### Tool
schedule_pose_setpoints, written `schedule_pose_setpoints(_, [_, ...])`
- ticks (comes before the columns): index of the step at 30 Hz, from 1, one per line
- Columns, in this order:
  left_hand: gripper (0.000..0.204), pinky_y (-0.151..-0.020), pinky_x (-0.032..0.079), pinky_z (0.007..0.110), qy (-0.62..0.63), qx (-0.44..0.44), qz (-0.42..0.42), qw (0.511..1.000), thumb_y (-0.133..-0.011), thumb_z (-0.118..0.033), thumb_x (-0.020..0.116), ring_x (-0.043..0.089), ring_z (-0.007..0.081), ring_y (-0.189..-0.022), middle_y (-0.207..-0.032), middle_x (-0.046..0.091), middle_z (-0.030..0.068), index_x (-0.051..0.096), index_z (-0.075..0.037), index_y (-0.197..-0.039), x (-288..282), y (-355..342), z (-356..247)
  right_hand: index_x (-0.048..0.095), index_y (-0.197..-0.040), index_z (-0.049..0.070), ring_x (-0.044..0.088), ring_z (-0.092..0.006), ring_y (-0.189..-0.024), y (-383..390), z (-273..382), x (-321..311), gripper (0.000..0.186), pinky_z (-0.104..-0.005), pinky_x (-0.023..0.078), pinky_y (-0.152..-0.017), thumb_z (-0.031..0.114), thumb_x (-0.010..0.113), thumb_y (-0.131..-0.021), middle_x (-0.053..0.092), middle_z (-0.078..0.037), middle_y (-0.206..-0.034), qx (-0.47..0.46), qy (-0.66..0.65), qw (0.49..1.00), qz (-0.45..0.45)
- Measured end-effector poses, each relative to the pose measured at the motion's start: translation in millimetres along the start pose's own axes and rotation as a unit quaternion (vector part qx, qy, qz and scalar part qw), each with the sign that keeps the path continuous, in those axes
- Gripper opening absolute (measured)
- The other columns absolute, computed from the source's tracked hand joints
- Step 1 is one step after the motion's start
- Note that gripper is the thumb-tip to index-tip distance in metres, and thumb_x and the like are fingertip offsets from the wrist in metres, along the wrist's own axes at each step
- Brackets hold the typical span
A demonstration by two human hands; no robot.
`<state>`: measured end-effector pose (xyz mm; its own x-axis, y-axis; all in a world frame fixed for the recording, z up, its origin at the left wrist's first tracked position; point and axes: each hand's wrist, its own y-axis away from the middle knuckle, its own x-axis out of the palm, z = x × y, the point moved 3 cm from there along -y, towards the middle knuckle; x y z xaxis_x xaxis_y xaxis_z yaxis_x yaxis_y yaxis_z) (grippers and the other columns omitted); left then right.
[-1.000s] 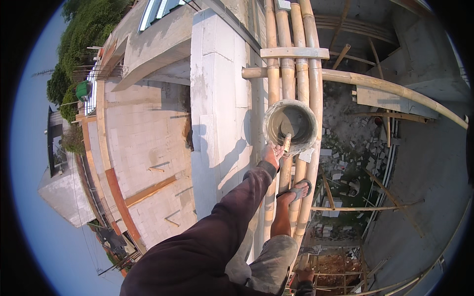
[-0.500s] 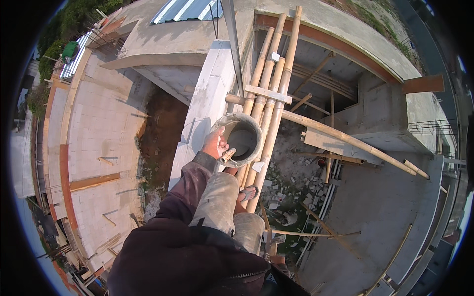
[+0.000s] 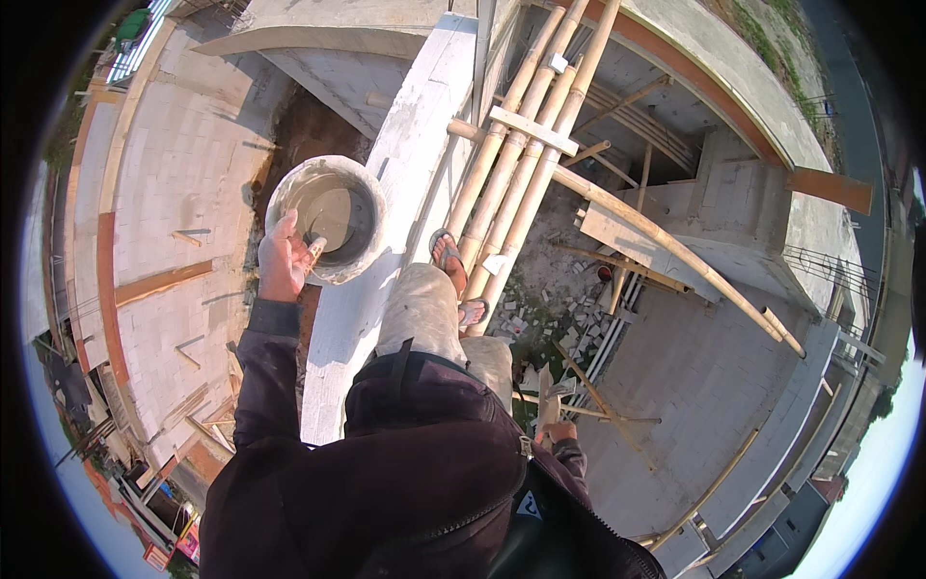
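My left hand (image 3: pixel 280 259) grips the near left rim of a mortar-smeared bucket (image 3: pixel 374 183), with fingers over its edge. Grey wet stuff lies inside it. A short tan piece like a handle (image 3: pixel 315 251) sits by my fingers; what it belongs to I cannot make out. The bucket is left of the white block wall top (image 3: pixel 424 96), partly overlapping it in view. Low on the right, my right hand (image 3: pixel 559 431) is closed on a flat, pale tool (image 3: pixel 547 394) pointing away from me; its exact kind is unclear.
My sandalled feet (image 3: pixel 448 253) stand on bamboo poles (image 3: pixel 526 169) tied side by side, with a short white crosspiece (image 3: pixel 533 131) over them. Rubble (image 3: pixel 579 328) lies far below on the right. A deep drop opens left of the wall. A long bamboo pole (image 3: pixel 690 251) slants off to the right.
My left hand and the bucket have moved left, from over the bamboo poles to beyond the wall top. My right hand with the pale tool has come into view.
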<state>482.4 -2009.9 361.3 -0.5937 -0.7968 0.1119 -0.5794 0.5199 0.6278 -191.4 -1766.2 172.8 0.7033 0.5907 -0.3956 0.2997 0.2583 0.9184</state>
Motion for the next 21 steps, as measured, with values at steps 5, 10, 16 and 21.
schedule_pose_setpoints(5, [0.032,-0.044,0.025,0.027,0.02,0.001,-0.139,0.99,-0.092,-0.028,0.064,0.023,0.0086,-0.042,-0.055,0.027,-0.0072,0.041,-0.021,-0.07,-81.0,-7.1,-15.1,0.074,-0.083,0.004,0.07,-0.0243,-0.081,-40.9,38.2,-41.6,0.036,-0.037,0.051,-0.076,0.037,0.074,-0.068,0.073,-0.012,-0.086,-0.158,0.281,0.942,0.09])
schedule_pose_setpoints(10, [0.029,-0.042,0.023,0.026,0.086,-0.038,-0.232,0.968,-0.091,-0.029,0.064,0.028,0.0071,-0.043,-0.055,0.03,-0.0071,0.045,-0.02,-0.07,-145.5,2.7,-21.5,0.074,-0.083,0.007,0.07,-0.0218,-0.078,-58.5,130.5,-98.1,0.036,-0.0372,0.052,-0.072,0.04,0.073,-0.069,0.073,-0.011,-0.083,-0.198,0.392,0.897,0.035])
schedule_pose_setpoints(16, [0.028,-0.042,0.021,0.027,0.159,-0.032,-0.328,0.931,-0.091,-0.029,0.063,0.027,0.008,-0.042,-0.054,0.03,-0.0066,0.045,-0.02,-0.071,-192.0,54.6,-8.0,0.072,-0.071,0.001,0.065,-0.0179,-0.058,-36.8,294.6,-166.1,0.023,-0.0338,0.05,-0.056,0.023,0.074,-0.064,0.069,-0.008,-0.064,-0.27,0.332,0.904,0.005])
schedule_pose_setpoints(21, [0.028,-0.043,0.021,0.028,0.239,-0.029,-0.387,0.89,-0.092,-0.026,0.062,0.027,0.0082,-0.042,-0.053,0.03,-0.0064,0.045,-0.019,-0.071,-202.8,118.8,26.1,0.07,-0.065,0.0,0.062,-0.0188,-0.054,-10.1,442.0,-203.3,0.017,-0.0349,0.049,-0.054,0.017,0.073,-0.062,0.066,-0.009,-0.059,-0.29,0.326,0.9,0.01])
